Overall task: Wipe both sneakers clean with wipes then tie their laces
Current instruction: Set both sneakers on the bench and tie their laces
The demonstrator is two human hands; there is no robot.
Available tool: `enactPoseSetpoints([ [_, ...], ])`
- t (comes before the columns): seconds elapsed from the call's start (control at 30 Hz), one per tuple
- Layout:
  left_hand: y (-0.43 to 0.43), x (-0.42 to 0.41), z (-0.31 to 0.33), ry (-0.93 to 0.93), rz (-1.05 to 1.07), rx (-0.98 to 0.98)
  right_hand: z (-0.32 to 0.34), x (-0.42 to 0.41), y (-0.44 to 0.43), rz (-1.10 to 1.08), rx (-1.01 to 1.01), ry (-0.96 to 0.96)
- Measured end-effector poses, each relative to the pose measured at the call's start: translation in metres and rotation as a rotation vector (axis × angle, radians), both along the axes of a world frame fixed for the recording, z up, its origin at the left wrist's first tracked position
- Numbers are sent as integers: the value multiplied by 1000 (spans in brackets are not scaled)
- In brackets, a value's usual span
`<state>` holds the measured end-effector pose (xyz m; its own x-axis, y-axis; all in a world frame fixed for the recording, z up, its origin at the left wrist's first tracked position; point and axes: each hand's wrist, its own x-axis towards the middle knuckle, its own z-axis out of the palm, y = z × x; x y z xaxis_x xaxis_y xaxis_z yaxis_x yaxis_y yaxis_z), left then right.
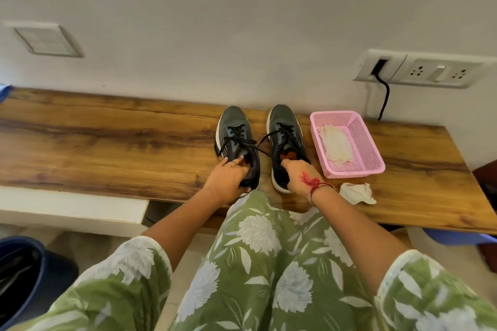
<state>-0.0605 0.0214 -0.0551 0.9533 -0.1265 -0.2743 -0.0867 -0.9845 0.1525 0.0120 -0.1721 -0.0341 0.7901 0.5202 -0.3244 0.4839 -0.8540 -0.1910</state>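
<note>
Two dark sneakers with black laces stand side by side on the wooden bench [107,142], toes toward the wall. My left hand [228,180] grips the heel collar of the left sneaker [235,131], one finger reaching into its opening. My right hand [300,174] grips the heel collar of the right sneaker [285,129]. The laces of both shoes lie loose, and one lace runs across from the right shoe to the left. A crumpled used wipe [357,193] lies on the bench just right of my right wrist. A pink basket [371,153] holds white wipes [336,146].
The wall rises directly behind the bench, with a socket panel [422,68] and a black cable [384,97] hanging down behind the basket. A dark blue bin [24,277] stands on the floor at lower left. A white ledge [72,209] sits below the bench's left part.
</note>
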Motion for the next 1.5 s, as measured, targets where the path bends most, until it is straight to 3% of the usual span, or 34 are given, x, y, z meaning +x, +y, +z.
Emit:
enactPoseSetpoints([
  [0.37, 10, 6, 10, 30, 17, -102, -16, 2, -14, 21, 103, -42],
  [0.63, -17, -5, 8, -103, 146, 123, -15, -1, -6, 68, 41, -118],
  [0.9, -22, -6, -2, -169, 221, -29, -20, -14, -8, 45, 86, -168],
  [1.1, -28, -13, -1, -169, 264, -38, -5, -21, -8, -15, 88, -95],
  [1.5, -45, -117, 61, -254, 269, -10, 59, -132, -22, 77, 115, -197],
])
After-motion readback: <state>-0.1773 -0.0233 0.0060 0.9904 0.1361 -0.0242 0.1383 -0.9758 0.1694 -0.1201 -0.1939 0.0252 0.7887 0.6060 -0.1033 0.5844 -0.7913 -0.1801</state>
